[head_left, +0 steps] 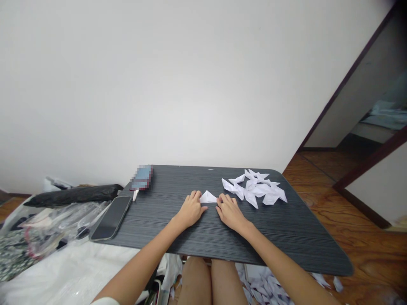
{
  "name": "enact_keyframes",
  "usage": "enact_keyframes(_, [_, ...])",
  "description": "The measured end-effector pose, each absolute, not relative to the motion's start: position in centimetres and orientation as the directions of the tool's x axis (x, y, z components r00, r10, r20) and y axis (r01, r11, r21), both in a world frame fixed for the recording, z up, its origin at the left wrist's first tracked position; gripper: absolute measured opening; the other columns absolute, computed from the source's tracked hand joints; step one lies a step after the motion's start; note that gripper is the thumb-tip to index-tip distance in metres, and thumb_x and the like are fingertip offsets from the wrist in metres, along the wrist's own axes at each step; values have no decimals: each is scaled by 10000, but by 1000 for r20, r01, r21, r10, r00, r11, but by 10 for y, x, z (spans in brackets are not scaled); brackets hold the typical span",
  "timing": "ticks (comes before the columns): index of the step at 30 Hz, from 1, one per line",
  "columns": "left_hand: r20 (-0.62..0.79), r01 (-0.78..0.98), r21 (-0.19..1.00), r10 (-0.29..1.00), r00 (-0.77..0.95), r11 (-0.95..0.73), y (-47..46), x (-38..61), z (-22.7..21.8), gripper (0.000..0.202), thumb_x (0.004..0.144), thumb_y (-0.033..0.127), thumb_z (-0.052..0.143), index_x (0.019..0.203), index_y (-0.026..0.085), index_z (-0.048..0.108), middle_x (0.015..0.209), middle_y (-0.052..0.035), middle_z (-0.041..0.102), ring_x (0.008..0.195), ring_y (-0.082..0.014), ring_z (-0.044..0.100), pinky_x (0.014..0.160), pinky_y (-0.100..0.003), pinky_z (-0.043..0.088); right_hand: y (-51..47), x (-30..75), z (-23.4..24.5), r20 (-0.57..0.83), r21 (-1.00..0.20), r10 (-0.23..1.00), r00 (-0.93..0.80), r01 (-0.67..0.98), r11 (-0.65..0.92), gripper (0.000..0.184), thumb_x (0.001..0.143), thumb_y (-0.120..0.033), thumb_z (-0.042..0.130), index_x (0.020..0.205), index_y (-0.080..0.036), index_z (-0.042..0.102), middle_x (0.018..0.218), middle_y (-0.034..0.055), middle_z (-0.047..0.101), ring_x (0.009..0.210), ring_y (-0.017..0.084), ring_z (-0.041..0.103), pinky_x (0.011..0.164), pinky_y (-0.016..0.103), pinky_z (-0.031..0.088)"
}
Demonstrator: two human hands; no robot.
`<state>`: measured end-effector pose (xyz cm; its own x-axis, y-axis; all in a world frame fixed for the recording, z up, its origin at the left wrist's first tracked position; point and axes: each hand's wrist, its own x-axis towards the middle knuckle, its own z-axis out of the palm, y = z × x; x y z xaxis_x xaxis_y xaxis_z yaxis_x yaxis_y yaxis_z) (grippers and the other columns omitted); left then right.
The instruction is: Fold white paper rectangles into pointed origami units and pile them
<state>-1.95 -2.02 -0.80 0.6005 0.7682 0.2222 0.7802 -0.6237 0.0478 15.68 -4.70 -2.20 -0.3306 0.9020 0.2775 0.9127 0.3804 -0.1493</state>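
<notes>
A small white folded paper [208, 197], triangular at its top, lies on the dark table between my two hands. My left hand [191, 208] has its fingers on the paper's left end, with the thumb pointing inward below it. The fingertips of my right hand [229, 209] are bent down onto its right end. Both hands rest on the tabletop, fingers curled over the paper's ends. Just right of my right hand sits a loose group of folded white paper boats [256, 186].
The dark wood-grain table [171, 178] stands against a white wall. At its left edge lie a smartphone [112, 218] and a blurred-out blue item [141, 177]. A black wrapped bundle [74, 195] and plastic bags are further left. Many folded papers [265, 288] lie below the table.
</notes>
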Motion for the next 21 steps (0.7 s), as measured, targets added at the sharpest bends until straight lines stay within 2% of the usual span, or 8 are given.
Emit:
enact_keyframes(3, [150,774,63,773,616,-630,-5,-6,-6,281,785,345,452,814,94,574,877,-94,529,863,-200,490,762,-300,380,-40,160,-24,301,-237,898,-320,887,395,222,775,-201,436,920,-125,585,905,104,505,854,204,454,704,327,359])
enact_keyframes(6, [117,781,44,779,615,-623,9,0,-5,273,788,333,444,794,92,574,810,-96,551,773,-197,532,696,-290,408,-27,166,-35,356,-454,899,-256,794,405,203,759,-189,451,853,-142,624,858,82,525,824,175,492,725,301,393])
enact_keyframes(9, [141,750,47,748,649,-659,18,-1,-5,264,800,324,417,828,103,558,796,-90,559,724,-189,546,657,-285,419,-12,169,-47,338,-692,941,-32,669,272,260,743,-225,472,928,-107,612,852,92,559,688,145,539,669,284,441])
enact_keyframes(12, [180,743,54,738,650,-668,23,-2,-6,275,829,288,349,801,108,554,768,-88,558,696,-173,549,649,-277,422,1,163,-53,216,-848,966,144,518,112,372,699,-319,527,967,-68,589,747,86,604,581,142,556,588,277,466])
enact_keyframes(16, [241,769,88,763,600,-633,28,4,-11,301,845,229,293,747,111,552,734,-82,552,659,-149,545,641,-259,421,16,147,-48,37,-943,996,77,333,9,369,682,-395,517,831,-74,625,553,48,597,432,124,527,418,231,429])
enact_keyframes(19, [309,778,135,772,556,-614,33,12,-15,280,843,200,296,746,118,546,708,-70,544,633,-139,539,617,-247,419,23,139,-39,60,-962,997,50,268,45,308,702,-363,483,752,-97,629,515,34,586,410,117,522,395,213,414])
enact_keyframes(21, [357,771,164,766,535,-615,35,16,-17,262,837,192,310,730,126,540,698,-62,539,622,-134,533,606,-243,417,24,138,-34,120,-946,990,78,311,90,259,714,-316,460,711,-113,622,537,42,601,436,126,538,422,219,419])
